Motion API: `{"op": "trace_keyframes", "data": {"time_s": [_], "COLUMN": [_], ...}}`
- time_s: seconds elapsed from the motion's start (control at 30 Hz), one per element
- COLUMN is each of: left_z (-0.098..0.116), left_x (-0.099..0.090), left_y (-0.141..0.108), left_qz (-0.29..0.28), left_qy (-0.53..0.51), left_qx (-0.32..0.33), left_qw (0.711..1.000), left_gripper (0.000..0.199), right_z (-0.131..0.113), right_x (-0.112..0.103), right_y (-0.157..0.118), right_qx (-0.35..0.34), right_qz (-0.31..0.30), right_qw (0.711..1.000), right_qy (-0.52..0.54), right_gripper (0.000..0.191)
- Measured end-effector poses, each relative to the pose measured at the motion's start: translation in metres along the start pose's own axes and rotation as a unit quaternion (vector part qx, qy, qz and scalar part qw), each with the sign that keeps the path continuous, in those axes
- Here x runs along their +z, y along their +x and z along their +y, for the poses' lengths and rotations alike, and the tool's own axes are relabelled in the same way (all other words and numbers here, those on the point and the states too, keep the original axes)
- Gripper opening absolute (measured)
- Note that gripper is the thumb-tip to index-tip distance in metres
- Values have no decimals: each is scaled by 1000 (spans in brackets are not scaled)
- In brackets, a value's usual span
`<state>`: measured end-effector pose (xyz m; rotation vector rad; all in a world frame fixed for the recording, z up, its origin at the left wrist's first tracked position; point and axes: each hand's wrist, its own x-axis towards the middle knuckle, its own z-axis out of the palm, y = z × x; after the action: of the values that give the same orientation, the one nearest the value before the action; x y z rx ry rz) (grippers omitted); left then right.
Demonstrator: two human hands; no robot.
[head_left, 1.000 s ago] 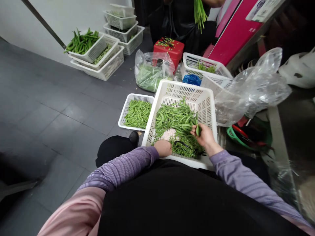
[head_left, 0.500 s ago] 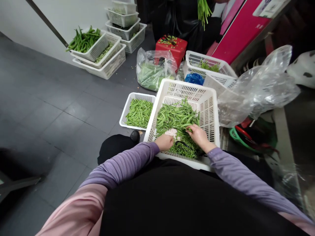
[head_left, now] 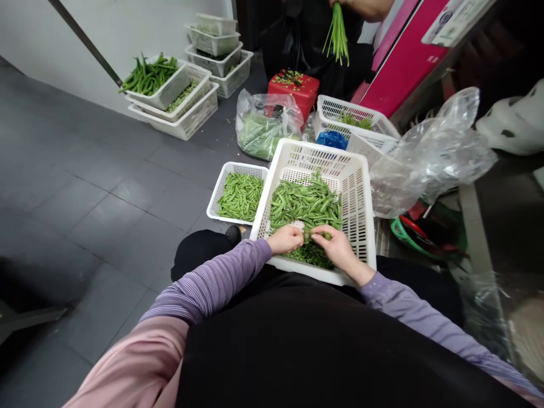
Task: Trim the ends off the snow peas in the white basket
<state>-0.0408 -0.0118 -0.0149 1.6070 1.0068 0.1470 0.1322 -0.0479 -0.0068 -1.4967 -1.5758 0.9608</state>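
Observation:
A large white basket [head_left: 364,209] rests in front of me, holding a heap of green pea pods [head_left: 297,203]. Dark green trimmings [head_left: 309,255] lie at its near end. Over them, my right hand [head_left: 338,249] pinches a pea pod [head_left: 326,235] between thumb and fingers. My left hand [head_left: 285,240] is closed close beside it, fingertips together near the pod's end; whatever it grips is too small to make out. To the left, a smaller white basket [head_left: 211,208] full of pea pods stands on the floor, touching or nearly touching the large one.
Beyond the basket sit a clear bag of green vegetables [head_left: 259,133], a red stool [head_left: 293,93] and another white basket [head_left: 323,116]. Stacked baskets [head_left: 187,127] line the wall. A co-worker's hand holds green stalks [head_left: 339,34]. Plastic bags [head_left: 437,150] and a green basin [head_left: 408,241] are at right.
My right hand has moved left from the pods with one in its fingers. My left hand has shifted slightly right and up, so both hands now nearly meet. The co-worker's stalks have moved left and lower.

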Motion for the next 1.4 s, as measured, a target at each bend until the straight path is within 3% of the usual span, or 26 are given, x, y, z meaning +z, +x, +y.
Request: {"op": "trace_keyframes", "data": {"time_s": [0.07, 0.13, 0.2, 0.3, 0.4, 0.47, 0.53, 0.6, 0.67, 0.73, 0.83, 0.9, 0.97, 1.03, 1.1, 1.2, 1.27, 1.3, 1.33, 1.4], "left_z": [-7, -12, -11, -3, 5, 7, 7, 7, 6, 5, 3, 1, -3, -7, -11, -14, -15, -15, -15, -14], "left_x": [2, 3, 2, -2, -5, -4, -2, 1, 2, 1, -1, 0, 4, 7, 9, 10, 9, 9, 9, 10], "left_y": [-1, -2, -2, -2, -3, -6, -9, -10, -8, -4, 4, 7, 7, 5, 5, 7, 8, 8, 8, 8], "left_qz": [4, 2, 23, 34, 6, 22, 47, 63, 95, 131, 119, 71, 28, -3, -31, -41, -45, -50, -56, -55], "left_qy": [142, 213, 191, 126, 160, 230, 291, 317, 305, 246, 125, 124, 202, 287, 328, 340, 346, 350, 353, 355], "left_qx": [-16, -12, 27, 95, 111, 106, 108, 118, 133, 137, 97, 53, 22, 16, 31, 48, 50, 50, 51, 59], "left_qw": [990, 977, 981, 987, 981, 967, 950, 939, 938, 951, 980, 988, 979, 958, 944, 938, 936, 934, 933, 931], "left_gripper": [12, 7, 23, 35, 27, 25, 21, 21, 22, 25, 30, 29, 23, 27, 39, 37, 33, 31, 29, 25], "right_z": [-5, -9, -10, -5, -2, -3, -5, -6, -5, -4, 0, 8, 23, 41, 59, 76, 80, 80, 79, 75], "right_x": [1, 1, 1, 2, 1, -2, -6, -7, -3, 6, 15, 10, -4, -23, -37, -39, -32, -28, -25, -22], "right_y": [0, 1, 2, 0, -6, -10, -12, -11, -8, -4, 4, 15, 29, 46, 60, 73, 77, 78, 78, 77], "right_qx": [93, 151, 175, 178, 82, -1, -84, -152, -170, -122, 25, 115, 159, 155, 97, 2, -18, -20, -20, -7], "right_qz": [52, 69, 62, 50, 45, 22, -60, -158, -188, -150, -73, -7, 72, 110, 49, -103, -161, -173, -174, -143], "right_qw": [985, 957, 944, 960, 996, 992, 969, 926, 909, 944, 997, 983, 963, 978, 983, 902, 853, 843, 846, 886], "right_qy": [136, 236, 271, 210, 6, -124, -224, -307, -332, -267, -27, 142, 203, 84, -149, -418, -495, -508, -504, -441], "right_gripper": [19, 23, 26, 26, 25, 26, 27, 24, 18, 11, 12, 17, 19, 20, 18, 18, 17, 17, 16, 12]}}
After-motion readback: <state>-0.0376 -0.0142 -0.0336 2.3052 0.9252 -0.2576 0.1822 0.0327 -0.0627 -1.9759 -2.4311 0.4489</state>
